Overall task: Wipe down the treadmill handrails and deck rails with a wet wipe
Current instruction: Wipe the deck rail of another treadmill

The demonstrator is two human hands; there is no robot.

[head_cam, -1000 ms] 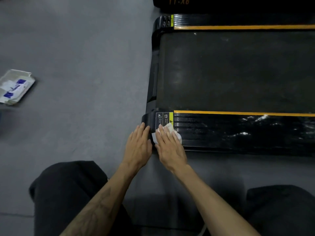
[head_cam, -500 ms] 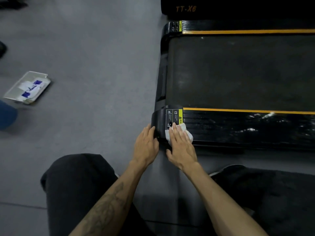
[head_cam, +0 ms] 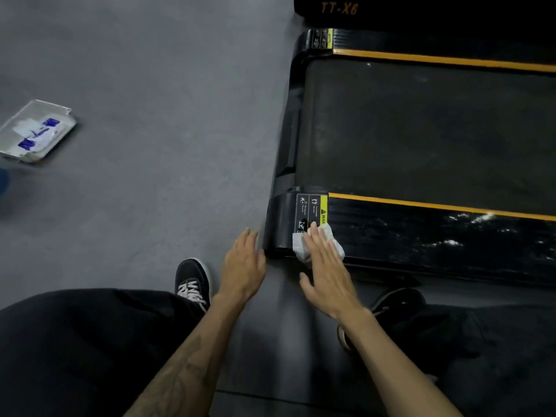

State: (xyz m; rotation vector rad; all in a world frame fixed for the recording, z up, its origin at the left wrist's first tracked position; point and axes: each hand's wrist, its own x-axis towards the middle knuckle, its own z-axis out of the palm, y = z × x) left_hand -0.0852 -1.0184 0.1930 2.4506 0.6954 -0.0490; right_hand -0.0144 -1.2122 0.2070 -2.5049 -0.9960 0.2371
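Observation:
A black treadmill lies flat on the grey floor, its dark belt between two side rails edged in orange. The near deck rail shines wet. My right hand presses a crumpled white wet wipe with straight fingers onto the rail's rear end, just below the yellow warning label. My left hand hovers with relaxed fingers beside the rail's black end cap, holding nothing. The far deck rail runs along the top.
A white and blue wet wipe pack lies on the floor at far left. My two dark shoes and black trouser legs fill the bottom of the view. Another dark machine marked TT-X6 stands at the top.
My left hand has come off the rail's end cap and drawn back a little. My right hand stays on the wipe at the rail's end. The view has risen, so my shoes show.

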